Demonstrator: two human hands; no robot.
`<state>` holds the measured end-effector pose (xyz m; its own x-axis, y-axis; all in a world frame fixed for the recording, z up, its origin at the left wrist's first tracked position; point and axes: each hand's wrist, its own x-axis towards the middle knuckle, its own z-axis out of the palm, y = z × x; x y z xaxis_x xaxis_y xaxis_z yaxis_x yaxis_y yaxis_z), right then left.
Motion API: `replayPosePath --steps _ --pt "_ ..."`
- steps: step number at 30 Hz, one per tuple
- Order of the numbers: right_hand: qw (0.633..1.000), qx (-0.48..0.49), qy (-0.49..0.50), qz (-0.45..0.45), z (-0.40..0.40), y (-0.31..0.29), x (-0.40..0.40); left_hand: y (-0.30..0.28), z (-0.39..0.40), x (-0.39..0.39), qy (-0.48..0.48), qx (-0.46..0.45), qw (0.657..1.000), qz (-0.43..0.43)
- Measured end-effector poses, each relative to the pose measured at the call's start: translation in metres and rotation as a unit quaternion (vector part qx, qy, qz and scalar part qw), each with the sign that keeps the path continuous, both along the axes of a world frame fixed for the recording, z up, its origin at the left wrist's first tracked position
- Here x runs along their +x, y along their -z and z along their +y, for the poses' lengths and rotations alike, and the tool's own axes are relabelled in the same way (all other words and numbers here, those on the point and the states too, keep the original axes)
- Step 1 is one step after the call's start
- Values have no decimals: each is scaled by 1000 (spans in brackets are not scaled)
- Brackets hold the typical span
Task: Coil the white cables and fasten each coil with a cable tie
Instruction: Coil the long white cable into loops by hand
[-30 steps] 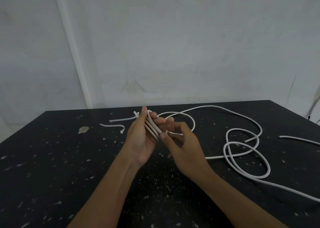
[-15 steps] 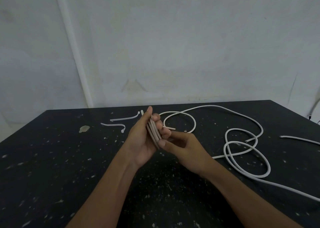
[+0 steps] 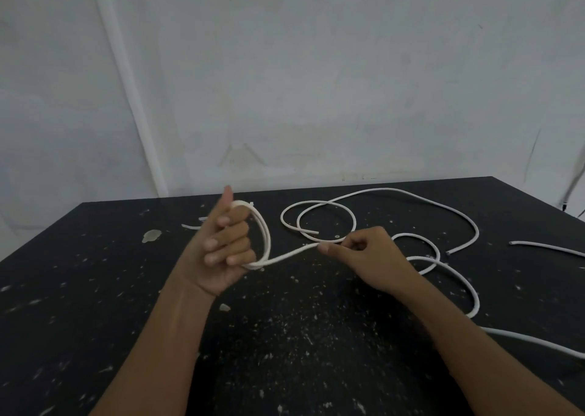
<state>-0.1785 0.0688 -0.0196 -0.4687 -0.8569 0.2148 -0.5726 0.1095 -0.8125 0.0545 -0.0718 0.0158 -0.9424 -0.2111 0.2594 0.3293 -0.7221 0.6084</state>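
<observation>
So far only a few loops of white cable (image 3: 264, 235) ring the closed left hand (image 3: 221, 244) at frame centre. Right hand (image 3: 364, 254) pinches the strand beside it. Most cable lies loose at right; cable ties (image 3: 190, 226) sit untouched.

A black table (image 3: 95, 320), flecked with pale specks and chips, stood against a bare whitish wall (image 3: 316, 67). A white pipe (image 3: 126, 83) ran slantwise down the wall to the table's far edge. Light was dim and even.
</observation>
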Motion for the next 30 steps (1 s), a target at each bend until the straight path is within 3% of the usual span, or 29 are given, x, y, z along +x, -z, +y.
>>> replayPosePath --steps 2,4,7,11,17,21,23,26,30 --pt "999 0 31 -16 -3 0 4 -1 11 -9 -92 -82 987 -106" --pt "995 -12 52 -82 -5 -3 7 -4 24 -18 -193 -153 947 -204" --pt "976 -58 34 -206 -6 -13 10 -7 37 -25 -212 -170 936 -224" --pt "991 -55 -76 -94 -3 -13 21 -9 38 -24 -185 -138 951 -204" --pt "986 -92 -55 -126 -4 -13 20 -9 33 -22 -183 -111 960 -182" --pt "992 12 -120 41 -2 -7 26 -10 28 -22 -164 -29 980 -110" --pt "980 22 -190 55 0 -4 33 -10 25 -23 -187 -14 976 -106" --pt "967 -20 -249 42 3 -6 42 -8 21 -24 -236 -16 964 -123" --pt "956 -105 -238 133 2 -2 45 -6 17 -27 -276 0 951 -140"
